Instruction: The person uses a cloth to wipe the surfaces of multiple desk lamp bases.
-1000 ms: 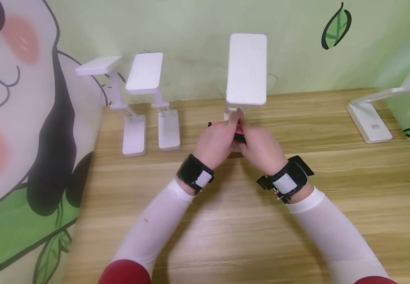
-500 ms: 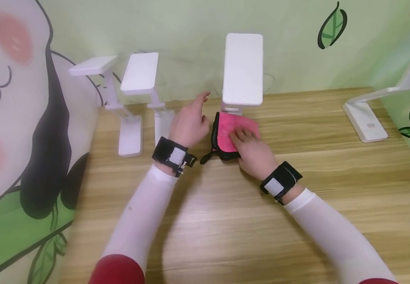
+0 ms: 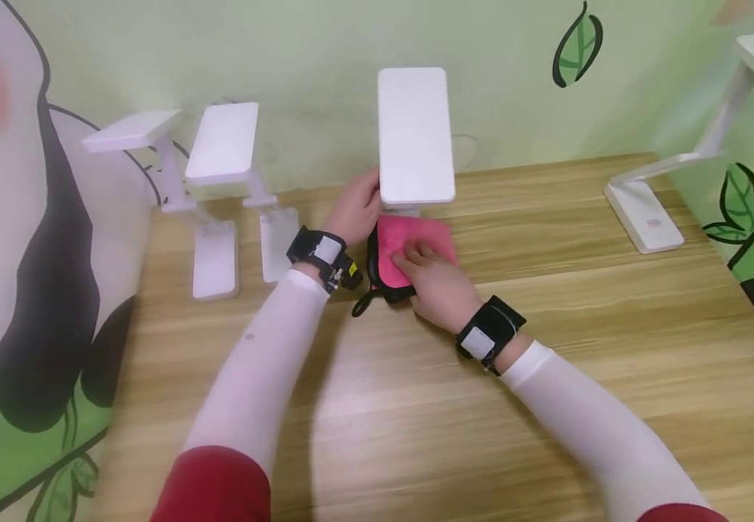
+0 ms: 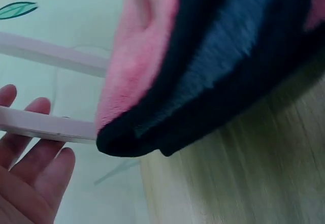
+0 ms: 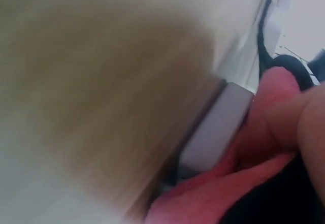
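Observation:
A white desk lamp (image 3: 416, 138) stands in the middle at the back, its flat head tilted toward me. Over its base lies a pink cloth (image 3: 441, 235) with black edging and a small hanging loop. My right hand (image 3: 442, 290) grips cloth and base together, fingers bent on top; in the right wrist view the thumb (image 5: 284, 127) presses the pink fabric close to the base's side (image 5: 216, 127). Beside the lamp, my left hand (image 3: 354, 210) reaches behind its head. The left wrist view shows those fingers (image 4: 45, 168) around the lamp's thin arm (image 4: 76, 127).
Two similar white lamps (image 3: 216, 261) (image 3: 279, 243) stand close to my left forearm. Another lamp (image 3: 644, 217) is at the far right. The wooden tabletop (image 3: 449, 420) meets a painted green wall (image 3: 325, 109) at the back.
Both hands were together at the lamp's base; the left hand then parted to the left and has come back to the lamp's arm. The cloth now lies spread over the base under the right hand.

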Action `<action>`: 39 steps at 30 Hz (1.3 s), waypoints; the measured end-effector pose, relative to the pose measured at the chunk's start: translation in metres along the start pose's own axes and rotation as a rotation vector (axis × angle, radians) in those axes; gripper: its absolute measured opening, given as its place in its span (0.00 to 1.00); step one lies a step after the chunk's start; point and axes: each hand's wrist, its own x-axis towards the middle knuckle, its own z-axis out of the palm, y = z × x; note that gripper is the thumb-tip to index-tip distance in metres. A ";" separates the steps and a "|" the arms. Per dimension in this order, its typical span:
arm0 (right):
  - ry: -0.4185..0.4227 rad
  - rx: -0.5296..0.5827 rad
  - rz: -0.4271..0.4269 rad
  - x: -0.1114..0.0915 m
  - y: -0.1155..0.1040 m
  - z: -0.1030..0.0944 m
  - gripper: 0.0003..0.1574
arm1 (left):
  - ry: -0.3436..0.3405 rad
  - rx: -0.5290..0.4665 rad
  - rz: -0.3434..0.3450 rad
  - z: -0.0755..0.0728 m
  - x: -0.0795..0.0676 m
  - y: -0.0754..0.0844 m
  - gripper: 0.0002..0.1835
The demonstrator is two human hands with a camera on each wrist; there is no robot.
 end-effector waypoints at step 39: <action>-0.122 0.097 0.038 0.057 0.007 0.001 0.47 | -0.002 0.232 -0.056 -0.002 0.001 0.011 0.15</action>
